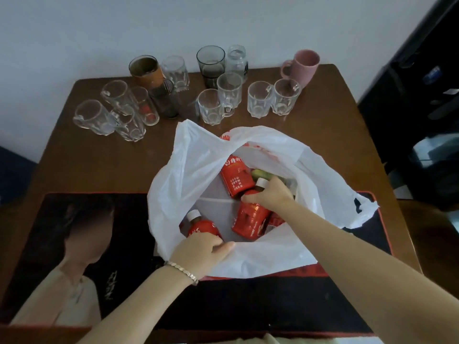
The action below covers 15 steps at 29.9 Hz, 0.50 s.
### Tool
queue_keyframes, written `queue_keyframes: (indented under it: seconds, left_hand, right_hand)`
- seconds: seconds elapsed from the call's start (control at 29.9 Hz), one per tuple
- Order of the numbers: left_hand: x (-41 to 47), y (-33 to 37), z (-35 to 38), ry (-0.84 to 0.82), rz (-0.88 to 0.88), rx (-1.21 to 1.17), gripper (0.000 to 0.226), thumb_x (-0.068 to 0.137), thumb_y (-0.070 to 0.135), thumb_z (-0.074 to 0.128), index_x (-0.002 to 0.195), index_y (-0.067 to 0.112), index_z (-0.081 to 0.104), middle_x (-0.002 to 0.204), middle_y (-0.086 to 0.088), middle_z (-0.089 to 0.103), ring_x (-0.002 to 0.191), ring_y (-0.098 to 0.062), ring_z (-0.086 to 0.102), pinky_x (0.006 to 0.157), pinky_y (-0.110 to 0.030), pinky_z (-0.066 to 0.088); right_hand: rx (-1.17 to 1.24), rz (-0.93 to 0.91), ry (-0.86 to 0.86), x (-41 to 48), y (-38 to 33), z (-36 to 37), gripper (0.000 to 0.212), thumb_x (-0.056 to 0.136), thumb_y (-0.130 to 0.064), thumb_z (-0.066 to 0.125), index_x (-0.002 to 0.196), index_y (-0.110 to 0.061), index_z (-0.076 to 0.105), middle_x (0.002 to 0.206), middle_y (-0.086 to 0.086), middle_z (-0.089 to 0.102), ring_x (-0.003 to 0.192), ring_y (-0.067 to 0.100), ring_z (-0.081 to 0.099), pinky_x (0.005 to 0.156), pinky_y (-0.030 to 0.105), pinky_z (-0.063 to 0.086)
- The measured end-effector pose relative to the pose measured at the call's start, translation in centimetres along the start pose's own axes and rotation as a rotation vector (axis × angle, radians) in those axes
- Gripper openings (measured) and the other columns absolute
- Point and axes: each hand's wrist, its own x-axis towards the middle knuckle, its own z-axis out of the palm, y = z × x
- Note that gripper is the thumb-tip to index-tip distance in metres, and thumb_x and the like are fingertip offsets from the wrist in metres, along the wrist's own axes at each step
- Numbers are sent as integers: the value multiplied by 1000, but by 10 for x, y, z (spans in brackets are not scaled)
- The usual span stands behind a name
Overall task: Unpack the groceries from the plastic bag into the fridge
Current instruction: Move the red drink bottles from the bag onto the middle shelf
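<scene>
Your left hand (201, 254) had its fingers curled over the near rim of the white plastic bag (173, 175) and gripped the film, with one bracelet (183, 270) on that wrist. Your right hand (270, 194) was down inside the bag's open mouth, fingers closed round the neck of a red bottle (250, 217) just below its white cap (262, 182). Three red bottles were plainly counted in the bag: the held one, a second bottle (202, 227) just beyond your left knuckles, and a third bottle (236, 177) lying beyond your right hand. A further red fragment under your right forearm could not be identified. One green item (260, 173) lay just beyond your right fingertips. The bag sat on one dark printed mat (248, 306) beneath both forearms, on a brown table (99, 157). Well beyond both hands stood fourteen drinking vessels: ten clear glasses (211, 106), two smoky glasses (211, 65), one brown-sleeved glass (145, 69) and one pink mug (301, 67), the mug farthest to the right.
</scene>
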Motion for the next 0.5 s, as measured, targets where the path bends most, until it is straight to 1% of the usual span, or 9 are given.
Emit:
queue_keyframes:
  seconds: [0.03, 0.1, 0.17, 0.23, 0.3, 0.33, 0.4, 0.43, 0.5]
  left_hand:
    - [-1, -1, 1, -5, -13, -31, 50, 93, 49, 42, 53, 19, 37, 53, 2, 41, 52, -9, 42, 50, -19, 28]
    - [-1, -5, 1, -2, -36, -158, 42, 90, 49, 47, 60, 20, 53, 61, 4, 55, 64, -10, 53, 61, -22, 40]
    - [0, -8, -4, 57, -73, -390, 30, 79, 56, 54, 79, 29, 67, 83, 8, 68, 85, -7, 62, 84, -26, 48]
    - [1, -6, -8, 135, -52, -548, 32, 64, 64, 59, 89, 44, 60, 99, 15, 64, 97, -2, 60, 92, -24, 46]
    - [0, 5, -10, 148, 30, -526, 32, 69, 50, 72, 96, 46, 54, 103, 18, 57, 97, 1, 56, 88, -18, 43]
    - [0, 13, -10, 143, 71, -473, 33, 73, 42, 74, 100, 43, 55, 103, 17, 56, 94, 1, 55, 84, -14, 42]
    - [2, 27, -8, 108, 132, -383, 38, 76, 38, 73, 110, 34, 58, 102, 14, 54, 87, 1, 53, 78, -12, 42]
    - [4, 34, -6, 91, 151, -347, 40, 76, 37, 72, 113, 29, 59, 102, 12, 53, 88, -1, 53, 80, -15, 43]
    - [6, 43, -2, 90, 167, -268, 34, 78, 36, 71, 109, 25, 63, 103, 8, 55, 95, -8, 57, 86, -25, 48]
  right_hand:
    - [5, -50, -19, -6, 2, 2, 80, 53, -38, 85, 124, -21, 51, 112, 0, 61, 106, 22, 59, 92, 37, 50]
    - [-105, -176, -47, -27, 6, 8, 80, 55, -34, 86, 124, -15, 49, 115, 0, 54, 111, 17, 51, 96, 36, 46]
    - [-210, -339, -91, -55, 11, 13, 65, 63, -30, 83, 120, -17, 53, 115, 0, 50, 109, 16, 47, 93, 29, 41]
    - [-231, -460, -170, -76, 20, 17, 45, 69, -21, 80, 109, -15, 63, 107, 3, 54, 103, 19, 52, 81, 23, 38]
    - [-247, -506, -251, -89, 29, 18, 37, 70, -14, 77, 105, -13, 66, 100, 4, 55, 93, 18, 53, 75, 21, 39]
    - [-235, -518, -269, -91, 33, 15, 33, 72, -11, 75, 104, -12, 68, 97, 3, 57, 88, 15, 53, 74, 18, 41]
    - [-166, -525, -261, -89, 36, 0, 26, 76, -2, 68, 100, -11, 71, 91, -3, 61, 80, 8, 55, 76, 14, 46]
    - [-161, -517, -230, -84, 38, -10, 25, 78, 2, 64, 99, -10, 71, 92, -5, 61, 83, 9, 56, 81, 17, 47]
    - [-268, -495, -119, -69, 42, -30, 29, 81, 5, 55, 102, -9, 70, 105, -1, 62, 99, 15, 57, 90, 19, 42]
